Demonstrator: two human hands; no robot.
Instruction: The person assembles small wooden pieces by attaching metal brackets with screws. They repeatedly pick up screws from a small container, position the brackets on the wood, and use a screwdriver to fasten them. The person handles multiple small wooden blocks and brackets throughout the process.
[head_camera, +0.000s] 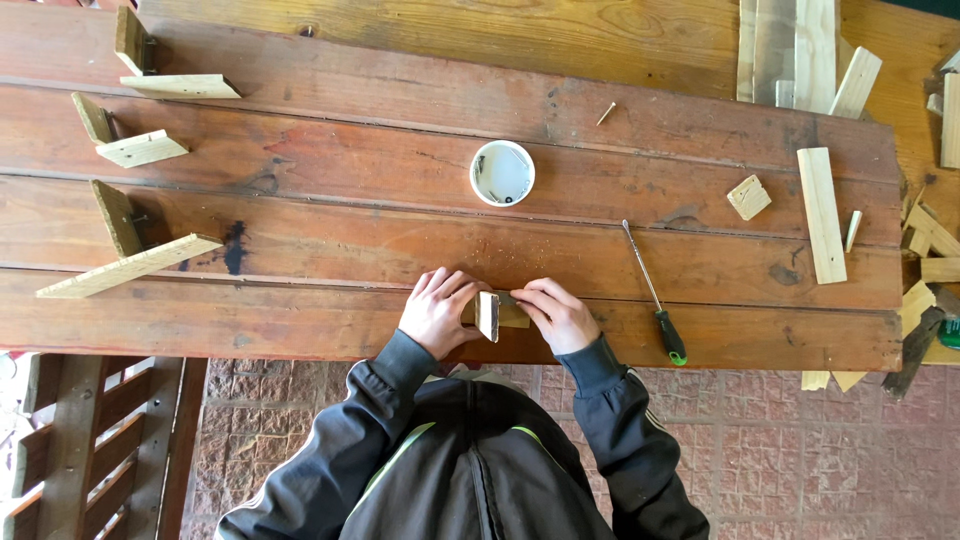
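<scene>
Workbench (300, 330) near edge, hands (497, 312) gripping wood block (488, 315)

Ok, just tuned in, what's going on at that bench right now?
A person leans over a reddish plank table. Both hands, the left hand and the right hand, press on a small wooden piece of two short boards set at an angle, near the table's front edge. A green-handled screwdriver lies just right of them, a round white container farther back. Three similar angled pieces sit on the left, loose wood offcuts on the right.
</scene>
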